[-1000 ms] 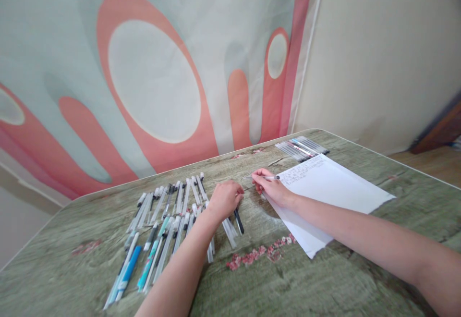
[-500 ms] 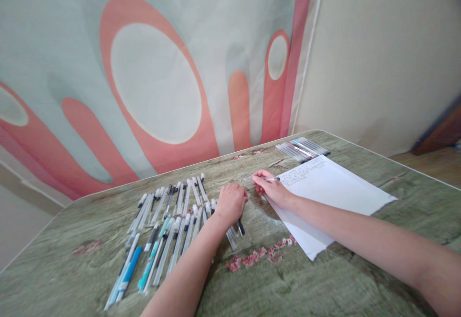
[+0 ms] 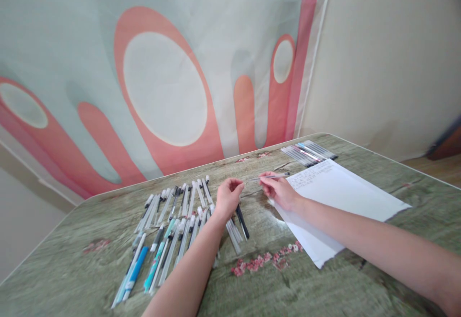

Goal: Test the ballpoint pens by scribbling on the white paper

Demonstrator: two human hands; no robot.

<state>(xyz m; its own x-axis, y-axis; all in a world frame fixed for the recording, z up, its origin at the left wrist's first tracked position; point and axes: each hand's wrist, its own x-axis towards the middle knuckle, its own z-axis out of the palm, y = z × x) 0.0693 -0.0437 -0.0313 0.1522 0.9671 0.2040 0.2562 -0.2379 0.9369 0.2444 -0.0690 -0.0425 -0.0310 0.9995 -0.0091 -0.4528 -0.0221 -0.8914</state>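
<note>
Head-worn view, facing forward, angled down across table [image 3: 273,293]

The left hand [image 3: 228,198] has rolled from palm-down onto its side.

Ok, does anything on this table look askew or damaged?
Yes, the paper: its near edge looks ragged at both visible ends, as if torn, while its right-hand edge runs straight. The right forearm hides the near edge's middle.
</note>
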